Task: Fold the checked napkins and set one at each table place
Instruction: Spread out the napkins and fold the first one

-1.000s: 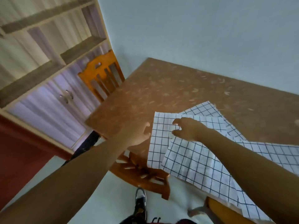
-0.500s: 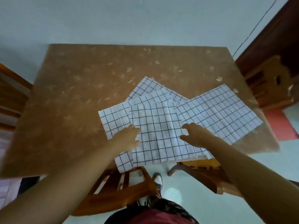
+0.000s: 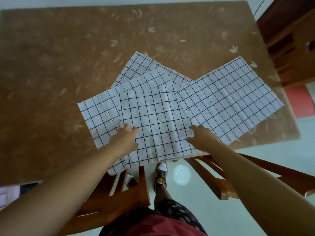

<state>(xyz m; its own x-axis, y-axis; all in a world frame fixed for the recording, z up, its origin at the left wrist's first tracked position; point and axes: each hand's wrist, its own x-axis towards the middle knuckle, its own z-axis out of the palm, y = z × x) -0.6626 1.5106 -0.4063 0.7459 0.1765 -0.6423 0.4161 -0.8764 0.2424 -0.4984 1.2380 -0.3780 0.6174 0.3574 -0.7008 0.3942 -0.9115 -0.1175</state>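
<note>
Several checked napkins lie fanned in an overlapping heap at the near edge of the table (image 3: 51, 65), probably so each can be drawn off in turn for folding. The top napkin (image 3: 153, 123) sits in the middle, its near edge overhanging the table above a wooden chair (image 3: 136, 189). It is close to square, its slightly longer side running away from the person and its creases running the same way. The left hand (image 3: 125, 142) lies on its left margin, fingers loosely curled; the right hand (image 3: 202, 139) lies on the right margin, fingers spread. Both press flat, apparently pinning the cloth for the first fold, though whether either pinches an edge cannot be told. Another napkin (image 3: 230, 101) slants off to the right.
</note>
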